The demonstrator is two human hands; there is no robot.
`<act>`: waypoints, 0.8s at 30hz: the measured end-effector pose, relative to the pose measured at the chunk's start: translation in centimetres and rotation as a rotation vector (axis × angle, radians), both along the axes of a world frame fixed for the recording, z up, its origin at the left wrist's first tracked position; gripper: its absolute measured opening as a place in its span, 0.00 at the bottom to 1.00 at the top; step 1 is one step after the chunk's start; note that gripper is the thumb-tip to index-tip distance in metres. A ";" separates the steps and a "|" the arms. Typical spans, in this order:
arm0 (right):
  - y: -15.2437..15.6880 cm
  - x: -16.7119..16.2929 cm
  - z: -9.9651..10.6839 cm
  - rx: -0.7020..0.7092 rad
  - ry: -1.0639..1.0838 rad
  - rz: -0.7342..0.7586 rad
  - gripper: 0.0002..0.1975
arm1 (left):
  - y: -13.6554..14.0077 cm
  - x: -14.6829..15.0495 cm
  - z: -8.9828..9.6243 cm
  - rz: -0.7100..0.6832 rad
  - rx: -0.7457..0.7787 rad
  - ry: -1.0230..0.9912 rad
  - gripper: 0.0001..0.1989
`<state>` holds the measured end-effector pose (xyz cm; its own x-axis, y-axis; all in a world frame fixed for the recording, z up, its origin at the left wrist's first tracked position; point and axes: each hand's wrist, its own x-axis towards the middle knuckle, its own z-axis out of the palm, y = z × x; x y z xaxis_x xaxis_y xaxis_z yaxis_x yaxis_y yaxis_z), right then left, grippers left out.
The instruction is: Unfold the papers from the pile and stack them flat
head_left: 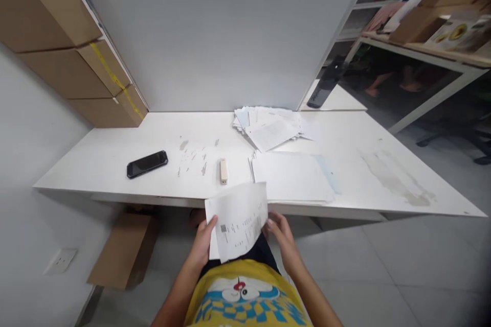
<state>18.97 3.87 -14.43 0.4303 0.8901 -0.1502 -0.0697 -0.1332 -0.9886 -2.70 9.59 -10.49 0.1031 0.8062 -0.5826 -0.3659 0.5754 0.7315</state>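
Printed paper sheets point(240, 219), at least two with one offset behind the other, are held above my lap at the table's front edge. My left hand point(203, 242) pinches their left side, thumb on top. At the right edge, my right hand point(282, 235) has its fingers curled against the paper; its fingertips are partly hidden. Just beyond the sheets lies a neat stack of paper point(293, 176), white with a bluish sheet showing at its right side. Behind that is a messy paper pile point(272, 127). A small beige stapler-like block point(223, 171) lies left of the stack.
A black phone point(148, 164) lies on the left of the white table point(115, 156). A large whiteboard-like panel point(222, 46) stands along the back. Cardboard boxes point(92, 71) are stacked at the left, and another box point(120, 250) sits below the table. Grey smudges mark the tabletop.
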 end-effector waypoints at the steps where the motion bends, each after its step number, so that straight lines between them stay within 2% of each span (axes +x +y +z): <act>1: 0.2 0.2 0.4 -0.038 0.038 0.033 0.24 | 0.0 0.1 0.3 -0.012 -0.003 0.010 0.18; 4: 0.9 0.5 1.8 -0.089 0.162 0.192 0.23 | 0.1 -0.1 1.4 -0.033 0.023 0.066 0.20; 7: 1.5 0.3 3.7 -0.037 0.220 0.321 0.18 | 0.9 -0.7 2.1 -0.025 0.174 0.158 0.24; 9: 2.1 0.2 4.9 0.036 0.211 0.319 0.16 | 2.1 -1.2 2.3 0.011 0.305 0.258 0.24; 12: 3.8 0.2 6.0 0.167 0.146 0.190 0.14 | 4.7 -2.0 2.1 0.064 0.482 0.470 0.20; 15: 5.5 0.0 5.5 0.239 0.005 0.050 0.13 | 7.1 -2.2 1.5 0.084 0.623 0.607 0.18; 18: 6.4 -0.7 3.8 0.230 -0.171 -0.051 0.14 | 8.2 -1.6 0.3 0.122 0.687 0.591 0.18; 21: 6.6 -1.4 2.4 0.248 -0.263 -0.082 0.11 | 8.2 -0.5 -0.9 0.164 0.732 0.531 0.22; 24: 6.5 -1.8 2.2 0.385 -0.240 -0.056 0.07 | 7.4 0.5 -1.0 0.208 0.859 0.509 0.25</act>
